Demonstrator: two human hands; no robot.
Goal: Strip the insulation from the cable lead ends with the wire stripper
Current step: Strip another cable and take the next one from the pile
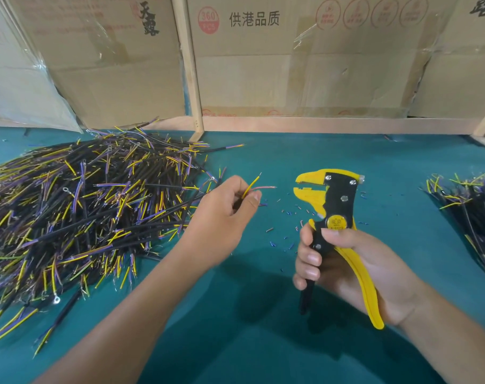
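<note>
The left hand (224, 209) is pinching a cable (251, 188), its yellow and pink leads fanning out past the fingertips toward the stripper (332, 206), just short of it. The right hand (344, 270) is clenching the stripper's handles, jaws parted and aiming at the leads. The splayed leads are risking a miss: one may be slipping outside the jaws or seating too deep, nicking strands. Behind the left hand, the pile (83, 209) is waiting; chips (280, 239) are littering the mat (263, 328) between the hands.

Bench (263, 314) covered in matt teal cloth. Wire stripper (334, 217): glossy yellow and black plastic, bright metal screws. Cable leads (83, 203) in smooth black, yellow and purple plastic insulation. Far boxes (291, 65) matt cardboard, wood framing (190, 65), shiny clear tape.
</note>
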